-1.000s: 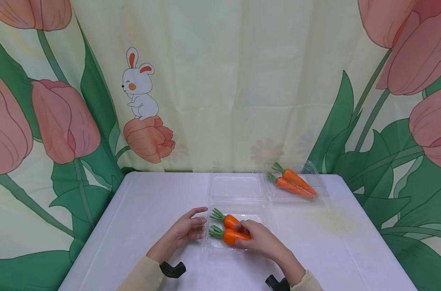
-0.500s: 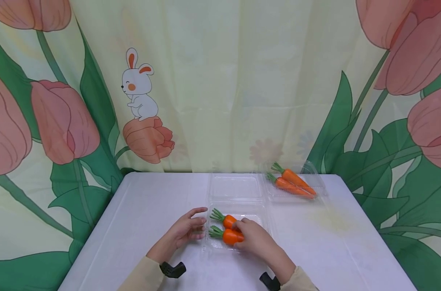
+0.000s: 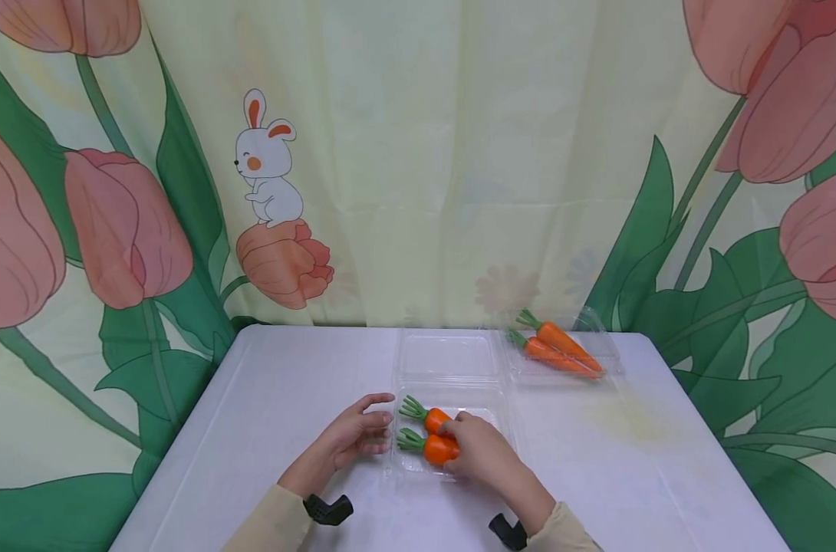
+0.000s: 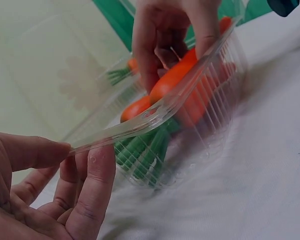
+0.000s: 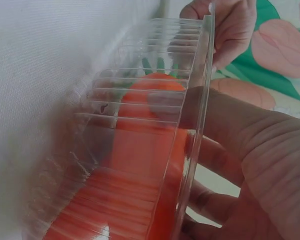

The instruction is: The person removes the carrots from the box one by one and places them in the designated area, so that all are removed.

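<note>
In the head view, an open clear plastic clamshell container [image 3: 483,400] lies on the table with two toy-like orange carrots inside, green tops to the left. My left hand [image 3: 353,435] pinches its left rim between thumb and fingers, as the left wrist view shows. My right hand [image 3: 485,454] reaches in from the right and grips the nearer carrot [image 3: 439,451], thumb on the near side and fingers over the far side. The farther carrot [image 3: 436,420] lies alongside, partly hidden by those fingers. Both carrots' tips are hidden under the right hand.
The container's lid [image 3: 449,356] lies folded back behind it. At the back right stands another clear container [image 3: 594,326] with two carrots [image 3: 566,341] in it. A white cloth covers the table [image 3: 307,368]; a tulip-printed curtain [image 3: 404,153] hangs behind.
My right hand has shifted slightly left along the carrots and its fingers have closed in over the nearer one. The left hand has stayed at the rim.
</note>
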A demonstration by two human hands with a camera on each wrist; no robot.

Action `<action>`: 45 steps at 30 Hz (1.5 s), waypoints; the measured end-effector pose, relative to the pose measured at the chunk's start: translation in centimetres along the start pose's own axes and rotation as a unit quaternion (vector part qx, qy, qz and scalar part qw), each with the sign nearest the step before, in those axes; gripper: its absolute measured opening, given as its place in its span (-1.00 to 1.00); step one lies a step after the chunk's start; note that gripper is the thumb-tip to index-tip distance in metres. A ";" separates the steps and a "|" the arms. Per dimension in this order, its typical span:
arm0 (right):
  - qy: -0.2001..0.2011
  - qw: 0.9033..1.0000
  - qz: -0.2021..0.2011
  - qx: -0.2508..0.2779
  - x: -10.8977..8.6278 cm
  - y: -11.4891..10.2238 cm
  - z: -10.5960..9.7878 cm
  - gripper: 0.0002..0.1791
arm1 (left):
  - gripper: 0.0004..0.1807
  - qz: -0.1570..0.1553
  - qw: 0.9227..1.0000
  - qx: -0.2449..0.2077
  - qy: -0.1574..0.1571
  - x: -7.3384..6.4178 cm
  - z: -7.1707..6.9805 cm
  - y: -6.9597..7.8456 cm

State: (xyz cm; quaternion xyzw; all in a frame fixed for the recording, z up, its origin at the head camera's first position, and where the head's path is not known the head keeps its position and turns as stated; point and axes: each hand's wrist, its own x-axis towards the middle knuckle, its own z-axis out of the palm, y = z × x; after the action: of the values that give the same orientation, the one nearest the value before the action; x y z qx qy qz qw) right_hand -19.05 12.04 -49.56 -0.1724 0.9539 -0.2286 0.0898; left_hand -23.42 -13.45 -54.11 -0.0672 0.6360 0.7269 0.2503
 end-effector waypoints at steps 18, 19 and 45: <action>-0.009 1.000 -0.001 0.025 0.1 0.4 -0.4 -0.52 | -0.43 -0.001 1.000 -0.005 -0.007 0.3 -0.2 0.0; -0.008 1.000 -0.003 0.028 0.1 0.5 -0.5 -0.52 | -0.43 -0.002 1.000 -0.005 -0.008 0.3 -0.2 0.0; 0.177 0.968 0.052 0.170 -0.5 1.3 -3.3 -0.51 | -0.43 -0.007 1.000 0.001 -0.002 0.2 -0.1 0.3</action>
State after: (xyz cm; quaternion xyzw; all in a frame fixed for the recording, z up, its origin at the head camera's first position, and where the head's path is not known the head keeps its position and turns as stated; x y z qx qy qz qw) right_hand -19.83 14.67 -47.25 -0.0619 0.9091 -0.4099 -0.0412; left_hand -23.73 -13.51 -53.89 -0.0700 0.6359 0.7242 0.2572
